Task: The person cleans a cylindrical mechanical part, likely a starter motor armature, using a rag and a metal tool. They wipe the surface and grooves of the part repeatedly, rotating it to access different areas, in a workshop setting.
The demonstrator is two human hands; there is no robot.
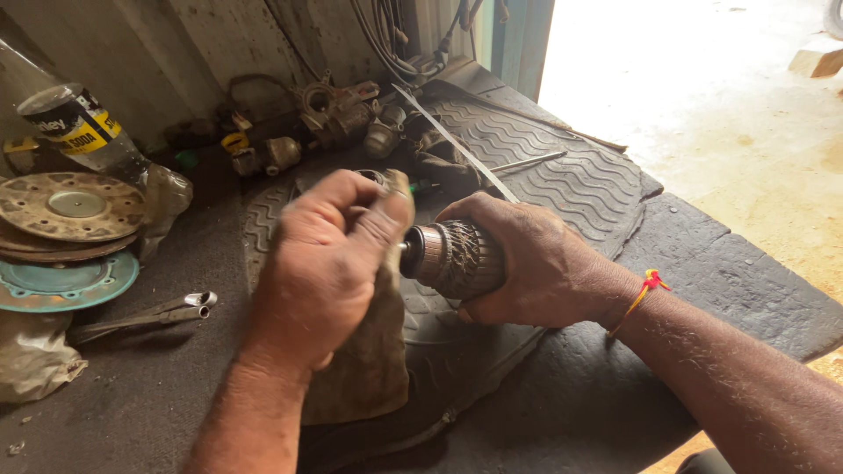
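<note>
Gripping the motor armature (457, 257) in my right hand (536, 263), I have my fingers wrapped around its wound copper body, with the commutator end and short shaft poking out to my left. My left hand (320, 263) sits just beside that end, fingers pinched shut on a brownish rag (369, 360) that hangs down under my palm, and the pinch meets the shaft tip, so the armature lies between my two hands, held just above the ribbed rubber mat (571, 175). I cannot tell whether anything else is hidden inside the left fist. On the bench to my left lie a stack of worn round discs (70, 211), a teal disc (61, 281) beneath them, a plastic bottle (83, 132) and a metal tool (149, 316). Greasy metal parts (334, 114) crowd the back wall.
</note>
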